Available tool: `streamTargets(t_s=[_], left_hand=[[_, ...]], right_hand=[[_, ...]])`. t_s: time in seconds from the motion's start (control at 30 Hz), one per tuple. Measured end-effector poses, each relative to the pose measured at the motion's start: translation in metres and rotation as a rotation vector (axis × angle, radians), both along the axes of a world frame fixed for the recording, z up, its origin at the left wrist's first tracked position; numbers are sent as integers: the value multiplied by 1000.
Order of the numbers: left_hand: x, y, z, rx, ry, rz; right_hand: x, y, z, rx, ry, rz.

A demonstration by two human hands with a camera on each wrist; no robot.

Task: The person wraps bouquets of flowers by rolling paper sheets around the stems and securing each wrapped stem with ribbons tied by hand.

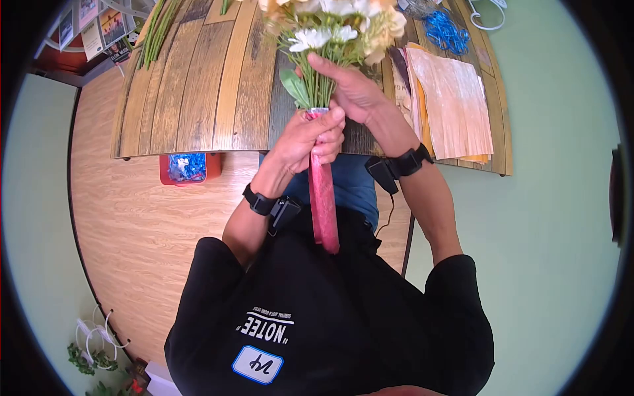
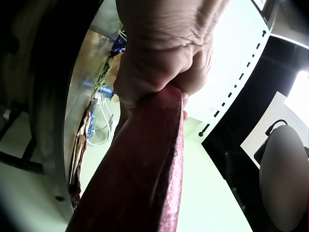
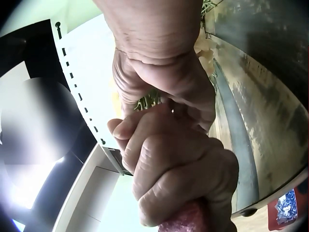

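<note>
Black shirt [image 1: 323, 284]: chest reads "NOTEE" in white caps inside quote marks, upside down in head view. 1 line of smaller print next to it, too small to read reliably. White sticker [image 1: 257, 365] with blue border, handwritten, looks like 24, not certain. Printed cards [image 1: 112, 28] at upper left carry text, can't make it out.

Bouquet [image 1: 317, 92] is upright in both hands at the front table edge: white and peach flowers on top, green stems under them, pink wrap [image 1: 322, 198] round the lower part. Left hand [image 1: 307, 138] grips the wrap just under its upper rim, fingers curled fully round, thumb across the front. Wrap runs down below that fist, in front of the shirt.

Right hand [image 1: 356, 92] sits just above the left, cupped round the bare stems right below the flowers: thumb nearly straight along the front, other fingers bent round behind. Right wrist view shows stems in the gap between thumb and fingers; how tight, can't tell.

Wood-plank table [image 1: 205, 92] holds a paper stack [image 1: 452, 99] to the right, blue strands [image 1: 446, 32] beyond it.
</note>
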State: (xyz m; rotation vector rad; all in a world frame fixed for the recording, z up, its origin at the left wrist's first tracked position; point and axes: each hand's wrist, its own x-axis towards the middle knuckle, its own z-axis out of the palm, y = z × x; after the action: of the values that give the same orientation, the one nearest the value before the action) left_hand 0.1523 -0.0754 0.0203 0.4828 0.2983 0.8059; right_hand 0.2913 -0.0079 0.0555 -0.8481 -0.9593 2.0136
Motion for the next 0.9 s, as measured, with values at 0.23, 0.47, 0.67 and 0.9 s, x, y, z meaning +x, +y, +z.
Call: streamTargets(t_s=[0.23, 0.47, 0.67, 0.9], left_hand=[[-1, 12, 0, 54, 73, -59], [1, 18, 7, 82, 142, -48], [2, 20, 3, 89, 88, -26], [7, 24, -11, 119, 51, -51]], right_hand=[[2, -3, 11, 132, -232, -94], [4, -3, 2, 134, -222, -83], [8, -5, -9, 103, -253, -67], [12, -12, -12, 77, -230, -39]])
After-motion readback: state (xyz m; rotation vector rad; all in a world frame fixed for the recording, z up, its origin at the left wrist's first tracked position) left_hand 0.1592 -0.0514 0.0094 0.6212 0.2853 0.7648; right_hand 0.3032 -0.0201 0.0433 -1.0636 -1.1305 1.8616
